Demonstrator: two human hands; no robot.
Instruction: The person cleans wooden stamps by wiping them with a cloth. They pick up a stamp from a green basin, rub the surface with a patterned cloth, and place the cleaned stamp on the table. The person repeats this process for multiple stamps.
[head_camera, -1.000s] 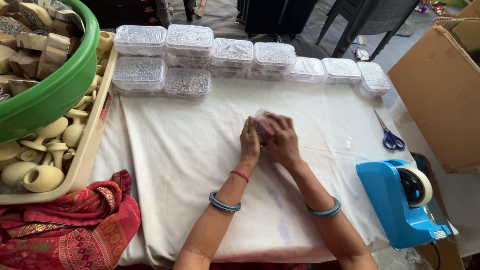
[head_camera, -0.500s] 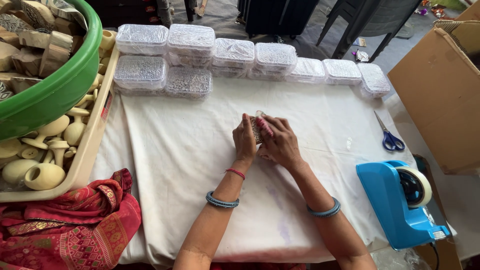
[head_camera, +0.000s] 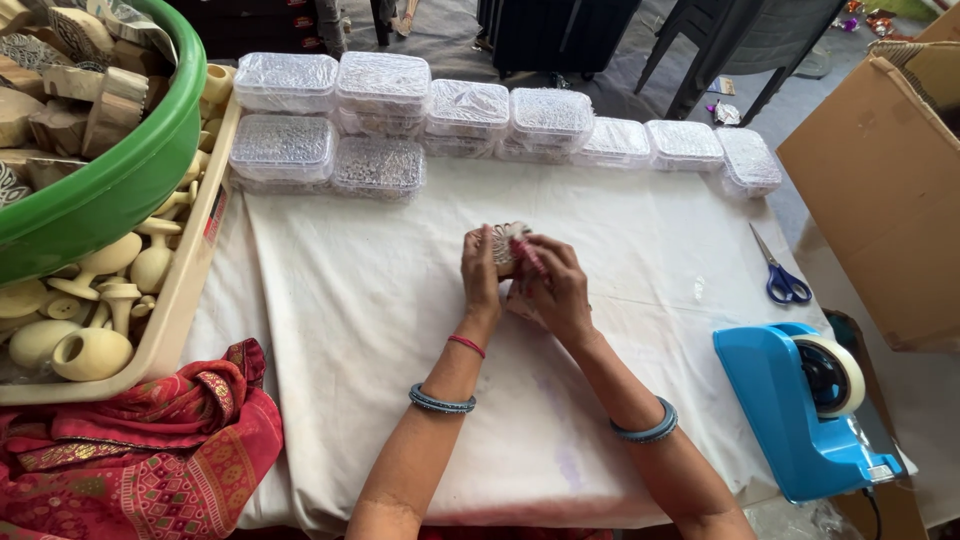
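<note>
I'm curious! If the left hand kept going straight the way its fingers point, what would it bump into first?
Probably the clear plastic boxes lined up at the table's far edge. The left hand points up the white cloth, with only bare cloth between; exact depth is hard to judge.

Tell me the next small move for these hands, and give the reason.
Probably keep folding the clear wrap snug around the small carved piece. Both the left hand and the right hand grip it above the white cloth, and the wrap looks loose.
</note>
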